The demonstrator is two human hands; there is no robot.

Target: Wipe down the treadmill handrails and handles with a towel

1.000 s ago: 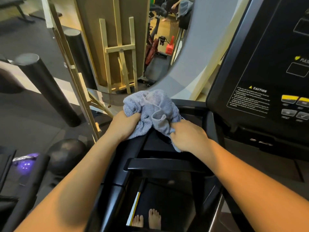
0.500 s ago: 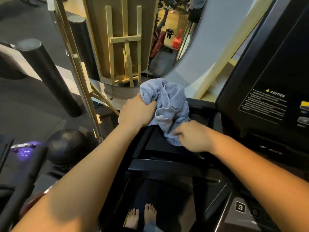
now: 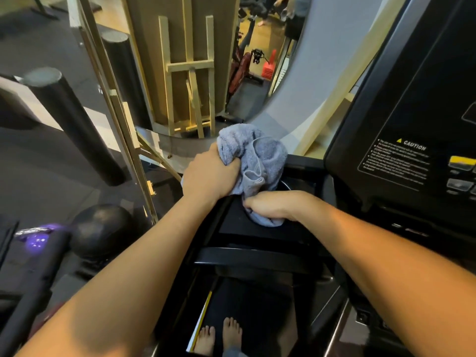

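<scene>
Two black foam rollers (image 3: 69, 124) are seen off to the left, then one grey-blue towel (image 3: 253, 155) bunched on the treadmill's black console tray (image 3: 257, 230). It's gripped by the left hand (image 3: 210, 175) up top, and its lower end is pinched by the right hand (image 3: 270, 204), fingers curled tight.

Dim indoor light leaves the black plastic treadmill console (image 3: 412, 124) and the frame below it nearly featureless, while a brighter warm glow fills the doorway area at 12 o'clock. A purple glare spot (image 3: 37, 240) flares at 9 o'clock. Soft shadow darkens the near forearms at 6 o'clock. Wide-angle distortion bends straight wooden slats (image 3: 108, 104) toward the edges; fine caution print (image 3: 396, 161) at 3 o'clock is blurred.
</scene>
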